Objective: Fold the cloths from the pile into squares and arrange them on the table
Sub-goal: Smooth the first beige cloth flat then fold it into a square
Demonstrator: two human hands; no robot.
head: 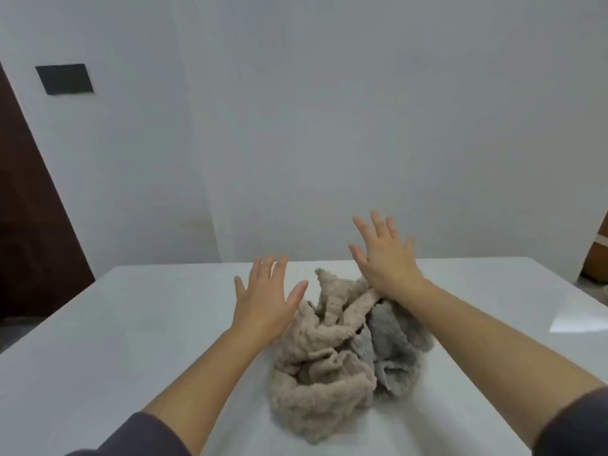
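Note:
A crumpled pile of cloths lies in the middle of the white table [131, 340]. Beige cloths [322, 366] make up its left and front, and a grey cloth [394, 347] bunches at its right. My left hand [263, 301] is held above the pile's left edge, fingers straight and spread, holding nothing. My right hand [385, 258] is raised over the pile's far right side, fingers also spread and empty. My right forearm crosses above the grey cloth and hides part of it.
A pale wall stands right behind the table's far edge. A dark brown door [29, 225] is at the left, with a black plate [64, 79] on the wall beside it. A brown object [597, 255] shows at the right edge.

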